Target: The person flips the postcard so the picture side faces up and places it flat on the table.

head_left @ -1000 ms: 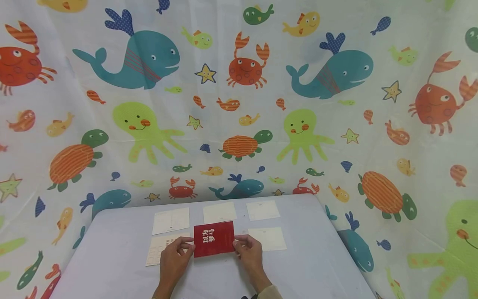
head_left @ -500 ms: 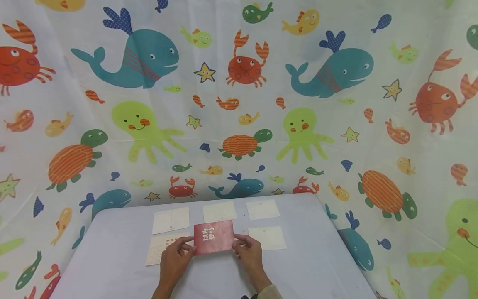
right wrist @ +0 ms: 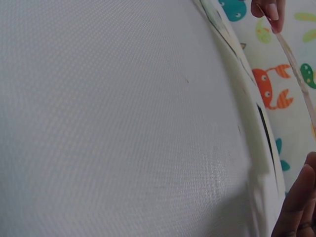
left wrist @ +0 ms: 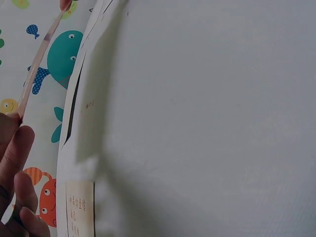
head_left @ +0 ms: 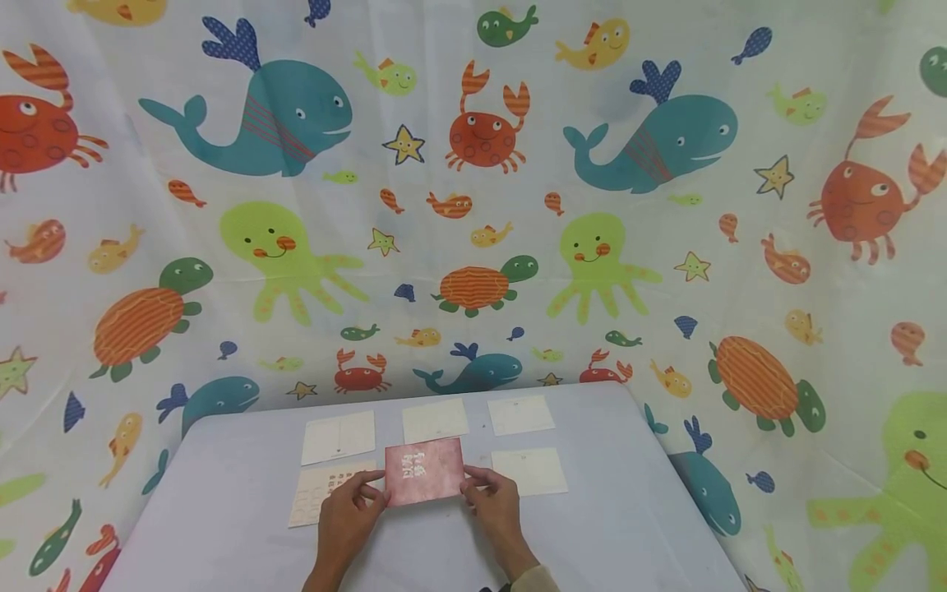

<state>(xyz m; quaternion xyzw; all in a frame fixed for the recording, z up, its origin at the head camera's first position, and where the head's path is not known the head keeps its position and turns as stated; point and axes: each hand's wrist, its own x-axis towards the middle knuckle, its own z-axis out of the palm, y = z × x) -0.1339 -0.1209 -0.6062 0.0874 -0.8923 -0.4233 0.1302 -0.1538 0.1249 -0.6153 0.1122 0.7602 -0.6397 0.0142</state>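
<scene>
Both hands hold a red postcard (head_left: 424, 473) with white characters, raised over the table and tilted, its face washed to a pale pink sheen. My left hand (head_left: 346, 520) pinches the card's left edge between thumb and fingers. At the opposite edge my right hand (head_left: 497, 506) pinches it likewise. The left wrist view catches the card (left wrist: 38, 64) nearly edge-on, above the left fingers (left wrist: 19, 153). In the right wrist view the card (right wrist: 298, 71) is a thin slanting strip, with the left hand (right wrist: 270, 11) at its far end.
Cream cards lie on the white table (head_left: 614, 526): a back row of a left card (head_left: 340, 436), a middle card (head_left: 436, 418) and a right card (head_left: 521, 415). Nearer are a printed card (head_left: 311, 497) by my left hand and another card (head_left: 536, 473) by my right. A sea-animal curtain (head_left: 473, 238) hangs behind.
The postcard has tilted in my hands, and its face has gone from deep red to pale pink with glare. Both hands keep nearly the same place and grip.
</scene>
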